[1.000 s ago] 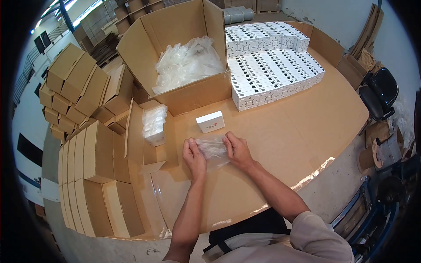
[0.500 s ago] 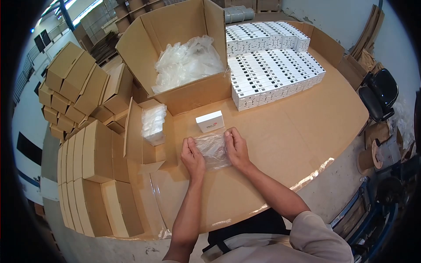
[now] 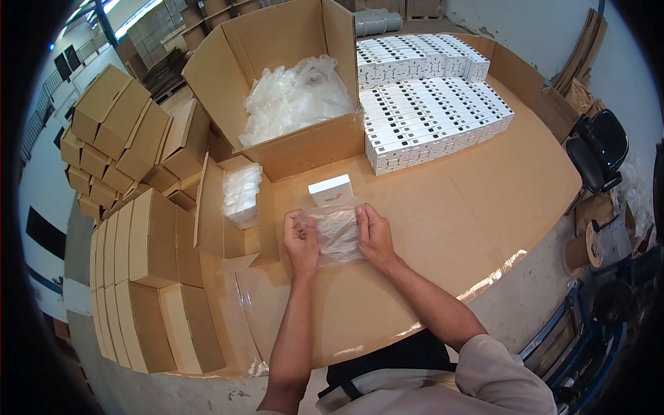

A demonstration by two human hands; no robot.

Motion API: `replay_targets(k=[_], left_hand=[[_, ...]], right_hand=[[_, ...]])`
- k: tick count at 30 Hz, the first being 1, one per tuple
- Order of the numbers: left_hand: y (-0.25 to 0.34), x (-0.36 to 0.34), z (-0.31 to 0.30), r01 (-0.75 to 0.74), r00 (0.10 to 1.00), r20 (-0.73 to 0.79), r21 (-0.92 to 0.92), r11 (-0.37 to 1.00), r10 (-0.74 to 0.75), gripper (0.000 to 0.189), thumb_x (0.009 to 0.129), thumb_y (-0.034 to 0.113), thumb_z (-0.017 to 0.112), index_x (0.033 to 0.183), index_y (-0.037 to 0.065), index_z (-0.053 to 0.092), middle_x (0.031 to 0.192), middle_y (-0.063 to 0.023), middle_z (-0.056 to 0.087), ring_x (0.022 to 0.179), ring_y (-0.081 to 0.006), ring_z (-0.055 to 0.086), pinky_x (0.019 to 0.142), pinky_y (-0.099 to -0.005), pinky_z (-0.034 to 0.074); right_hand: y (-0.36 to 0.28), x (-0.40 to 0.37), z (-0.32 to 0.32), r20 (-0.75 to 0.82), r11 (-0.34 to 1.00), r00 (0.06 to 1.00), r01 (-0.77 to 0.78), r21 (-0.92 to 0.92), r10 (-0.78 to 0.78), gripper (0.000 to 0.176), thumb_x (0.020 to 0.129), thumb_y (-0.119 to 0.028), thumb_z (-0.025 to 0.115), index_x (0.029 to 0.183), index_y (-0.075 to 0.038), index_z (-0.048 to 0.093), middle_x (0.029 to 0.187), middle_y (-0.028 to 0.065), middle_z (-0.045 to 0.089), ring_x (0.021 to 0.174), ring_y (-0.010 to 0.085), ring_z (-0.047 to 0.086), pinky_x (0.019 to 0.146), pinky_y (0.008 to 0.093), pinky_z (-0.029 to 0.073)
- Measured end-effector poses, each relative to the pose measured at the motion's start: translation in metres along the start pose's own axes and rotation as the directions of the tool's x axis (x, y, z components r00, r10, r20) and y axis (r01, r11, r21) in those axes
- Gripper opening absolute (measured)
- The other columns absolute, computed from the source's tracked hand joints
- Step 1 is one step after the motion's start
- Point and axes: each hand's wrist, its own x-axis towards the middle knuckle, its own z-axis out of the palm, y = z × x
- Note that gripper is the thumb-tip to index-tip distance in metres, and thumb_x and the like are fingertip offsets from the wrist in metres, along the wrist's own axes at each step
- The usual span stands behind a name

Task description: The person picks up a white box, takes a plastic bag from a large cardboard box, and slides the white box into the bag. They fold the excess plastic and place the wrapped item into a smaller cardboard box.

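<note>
A clear plastic bag (image 3: 337, 234) is stretched between my two hands above the cardboard-covered table. My left hand (image 3: 301, 245) pinches its left side, with a bit of film sticking up over the fingers. On the right side, my right hand (image 3: 373, 236) grips the bag between thumb and fingers. Just beyond the bag stands a small white box (image 3: 330, 188) with a red mark on its front; the film's upper edge overlaps its lower part. To the left, an open cardboard carton (image 3: 207, 200) holds several plastic-wrapped white boxes (image 3: 242, 197).
A large open carton (image 3: 304, 149) full of loose plastic bags (image 3: 297, 97) stands at the back. Rows of white boxes (image 3: 436, 121) are stacked at the back right. Brown cartons (image 3: 152, 235) are piled along the left. A black chair (image 3: 598, 149) stands beyond the table's right edge.
My left hand has shifted slightly and its fingers have curled around the bag's edge. The film has risen a little, now covering the white box's lower front.
</note>
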Motion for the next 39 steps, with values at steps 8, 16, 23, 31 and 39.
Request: replay_targets(k=[8,16,23,31,39], left_hand=[[0.021,-0.005,0.005,0.206,0.94,0.299,-0.114,0.972,-0.164,0.064,0.078,-0.008,0.084,0.129,0.005,0.047,0.113,-0.0138,0.071,0.102,-0.0182,0.071,0.083,-0.0292,0.06],[0.019,-0.006,0.003,0.237,0.914,0.352,-0.069,0.969,-0.199,0.066,0.078,-0.006,0.086,0.131,0.003,0.048,0.115,-0.0145,0.071,0.103,-0.0185,0.071,0.085,-0.0307,0.061],[0.02,-0.005,0.002,0.236,0.919,0.333,-0.036,0.971,-0.211,0.066,0.078,-0.005,0.086,0.131,0.002,0.048,0.114,-0.014,0.071,0.101,-0.0179,0.072,0.083,-0.0293,0.061],[0.006,0.001,-0.003,0.207,0.931,0.259,0.201,0.957,-0.256,0.045,0.082,0.006,0.086,0.119,0.004,0.06,0.099,-0.0081,0.076,0.079,-0.0105,0.069,0.055,-0.0252,0.053],[0.0,-0.005,-0.001,0.113,0.949,0.294,0.035,0.993,-0.118,0.042,0.083,0.006,0.086,0.118,0.001,0.065,0.105,-0.0081,0.076,0.094,-0.0136,0.07,0.083,-0.0311,0.057]], right_hand=[[-0.009,0.011,-0.011,-0.2,0.966,0.956,0.239,0.098,-0.216,0.012,0.102,-0.013,0.062,0.108,-0.003,0.063,0.096,0.0178,0.066,0.086,0.0318,0.066,0.077,0.0411,0.053],[-0.011,0.011,-0.028,0.031,0.917,0.919,0.395,-0.06,-0.394,0.027,0.084,-0.002,0.077,0.11,-0.005,0.068,0.129,0.0156,0.056,0.109,0.0312,0.061,0.093,0.0403,0.051],[-0.003,0.013,-0.026,0.035,0.914,0.916,0.402,-0.057,-0.4,0.02,0.082,0.0,0.078,0.099,-0.004,0.069,0.123,0.0149,0.058,0.107,0.0312,0.061,0.091,0.0407,0.051],[-0.014,0.013,-0.041,0.151,0.831,0.859,0.511,-0.219,-0.489,0.018,0.079,-0.005,0.08,0.094,-0.01,0.07,0.115,0.0074,0.063,0.113,0.0311,0.055,0.098,0.0438,0.043],[-0.055,0.019,-0.047,0.325,0.666,0.811,0.585,-0.463,-0.486,0.016,0.081,-0.014,0.078,0.096,-0.013,0.073,0.102,0.0007,0.07,0.108,0.0237,0.058,0.099,0.0409,0.04]])
